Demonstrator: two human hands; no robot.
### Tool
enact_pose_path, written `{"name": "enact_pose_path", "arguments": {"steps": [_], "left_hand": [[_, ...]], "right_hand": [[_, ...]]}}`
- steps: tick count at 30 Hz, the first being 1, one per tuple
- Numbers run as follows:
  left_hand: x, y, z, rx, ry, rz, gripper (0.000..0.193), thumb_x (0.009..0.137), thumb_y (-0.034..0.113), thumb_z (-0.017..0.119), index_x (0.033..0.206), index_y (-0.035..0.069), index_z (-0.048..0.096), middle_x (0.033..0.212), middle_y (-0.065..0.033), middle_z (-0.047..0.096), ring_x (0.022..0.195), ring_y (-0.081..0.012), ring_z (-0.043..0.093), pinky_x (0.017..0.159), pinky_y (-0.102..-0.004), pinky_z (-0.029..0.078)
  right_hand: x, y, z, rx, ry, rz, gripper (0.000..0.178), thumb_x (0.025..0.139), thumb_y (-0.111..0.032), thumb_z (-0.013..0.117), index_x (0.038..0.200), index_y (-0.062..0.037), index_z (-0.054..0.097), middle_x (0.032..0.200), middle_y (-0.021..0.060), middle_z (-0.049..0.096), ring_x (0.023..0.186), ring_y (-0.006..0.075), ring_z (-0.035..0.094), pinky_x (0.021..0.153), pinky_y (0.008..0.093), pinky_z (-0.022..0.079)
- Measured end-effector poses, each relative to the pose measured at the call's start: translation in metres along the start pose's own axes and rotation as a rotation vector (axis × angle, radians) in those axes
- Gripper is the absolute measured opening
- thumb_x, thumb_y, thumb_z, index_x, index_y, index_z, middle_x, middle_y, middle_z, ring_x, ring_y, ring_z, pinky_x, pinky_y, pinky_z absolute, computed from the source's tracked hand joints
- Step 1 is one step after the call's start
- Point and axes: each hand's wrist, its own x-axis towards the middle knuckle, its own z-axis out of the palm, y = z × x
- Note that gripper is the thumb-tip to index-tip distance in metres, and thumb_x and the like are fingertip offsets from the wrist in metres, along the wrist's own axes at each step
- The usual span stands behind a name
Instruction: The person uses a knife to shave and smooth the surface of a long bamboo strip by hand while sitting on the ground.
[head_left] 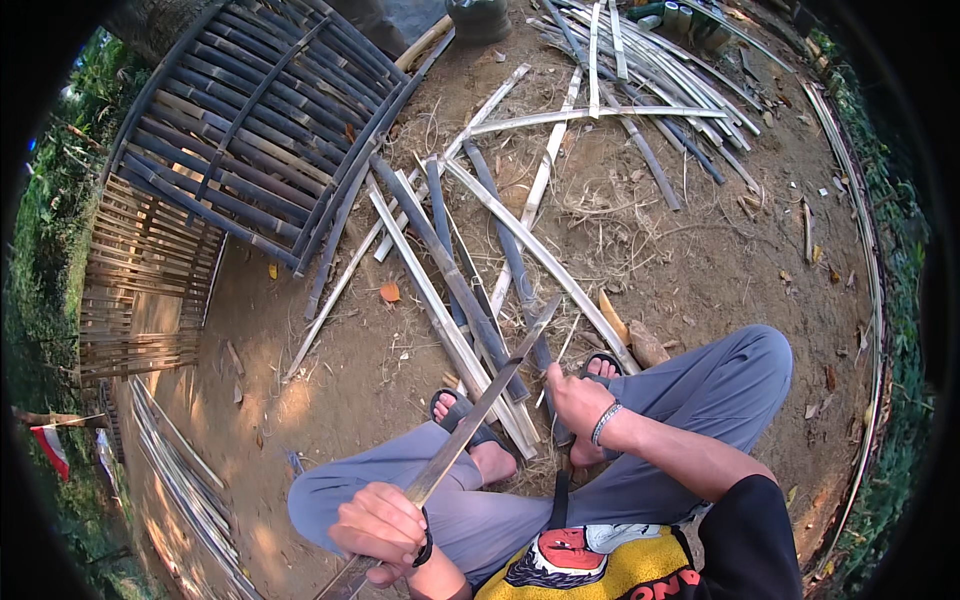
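Observation:
My left hand (pixel 382 528) is closed round the lower part of a long bamboo strip (pixel 455 440). The strip slants up and away across my lap, its far end above the ground between my feet. My right hand (pixel 582 405) makes a fist just right of the strip, above my right foot. What its fingers hold is hidden; a thin pale sliver (pixel 566 345) shows close to it. Beneath the strip, several dark bamboo lengths (pixel 462 280) and pale split pieces (pixel 425 285) lie crossed on the ground, reaching in between my sandalled feet.
A dark bamboo slatted frame (pixel 250 130) stands at the far left, with a lighter slatted panel (pixel 150 270) below it. A heap of split bamboo (pixel 670 75) lies at the far right. Shavings (pixel 620 225) litter the dirt. More strips (pixel 190 480) lie at left.

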Motion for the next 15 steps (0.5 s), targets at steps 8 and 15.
{"name": "enact_pose_path", "arguments": {"steps": [8,15], "left_hand": [[0.001,0.003,-0.002,-0.003,0.074,-0.046,0.046,0.09,0.031,0.063,0.051,0.013,0.048,0.04,0.0012,0.05,0.034,-0.0097,0.05,0.046,-0.0206,0.045],[0.0,-0.001,-0.01,-0.033,0.151,-0.024,0.044,0.09,0.027,0.062,0.051,0.012,0.046,0.04,0.0005,0.049,0.033,-0.0087,0.048,0.043,-0.0199,0.042]], "right_hand": [[0.03,0.047,0.028,-0.01,0.061,0.015,0.021,0.083,-0.004,0.047,0.102,0.0013,0.04,0.068,0.0263,0.063,0.067,0.0422,0.066,0.059,0.0533,0.051],[0.017,0.017,0.017,-0.084,0.175,-0.029,0.018,0.086,-0.007,0.041,0.103,-0.0035,0.04,0.068,0.0253,0.063,0.063,0.0446,0.065,0.058,0.0595,0.047]]}}
